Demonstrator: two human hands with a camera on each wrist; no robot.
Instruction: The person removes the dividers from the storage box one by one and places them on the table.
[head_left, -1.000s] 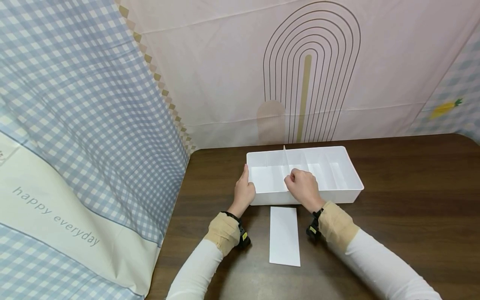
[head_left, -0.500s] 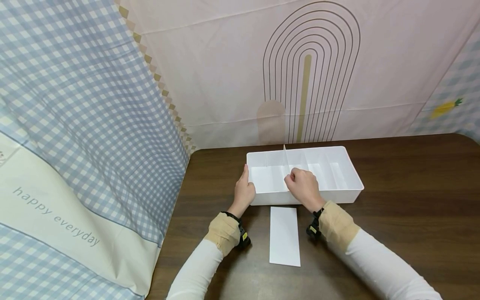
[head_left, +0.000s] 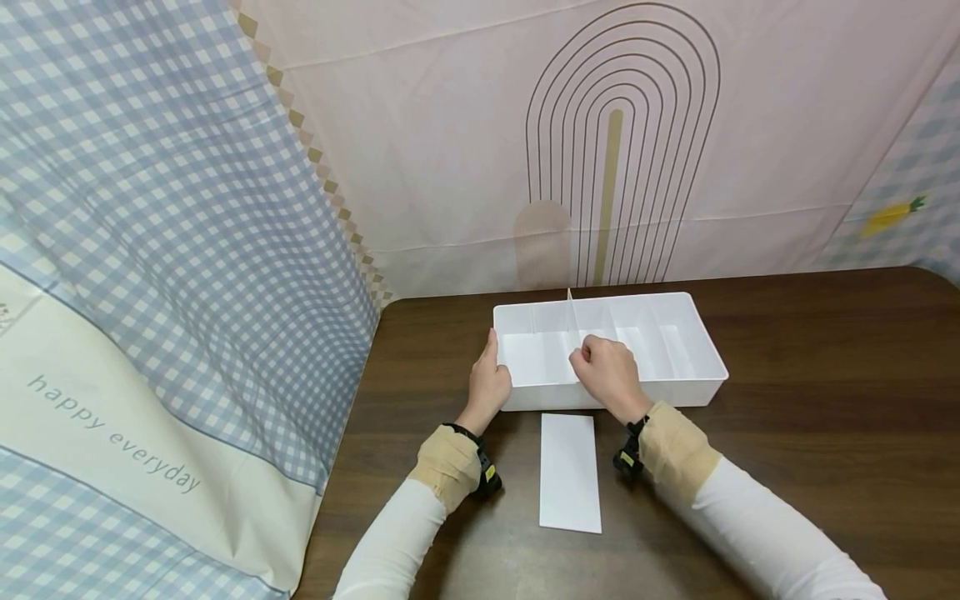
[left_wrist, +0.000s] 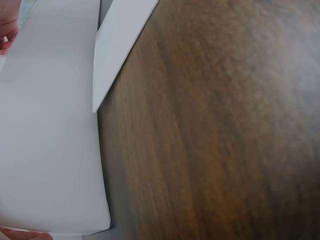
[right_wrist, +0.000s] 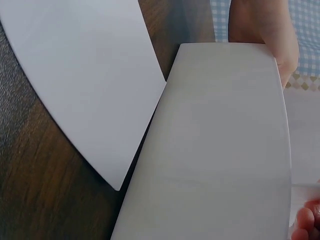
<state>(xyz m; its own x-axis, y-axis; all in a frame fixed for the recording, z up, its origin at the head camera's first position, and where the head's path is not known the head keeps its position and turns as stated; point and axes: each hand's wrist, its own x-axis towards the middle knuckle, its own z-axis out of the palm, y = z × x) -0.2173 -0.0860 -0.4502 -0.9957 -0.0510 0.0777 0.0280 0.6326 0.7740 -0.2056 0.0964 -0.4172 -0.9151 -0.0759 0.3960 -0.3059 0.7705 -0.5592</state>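
A long white divided box [head_left: 607,393] stands on the wooden table, split by several upright dividers. My left hand [head_left: 489,385] holds the box's left end, its index finger lying along the outer wall and its thumb at the near corner. Over the front rim reaches my right hand [head_left: 606,375], fingers curled, pinching the near end of a white divider [head_left: 572,312]. This divider sticks up above the back rim; my fingers hide its near part. In the right wrist view the curled fingertips [right_wrist: 305,222] show beside the box's front wall.
A flat white rectangular panel [head_left: 570,472] lies on the table between my forearms, close to the box's front wall. Behind the brown table [head_left: 817,400] hangs a pale printed cloth [head_left: 442,150]; a blue checked curtain [head_left: 187,208] hangs at the left.
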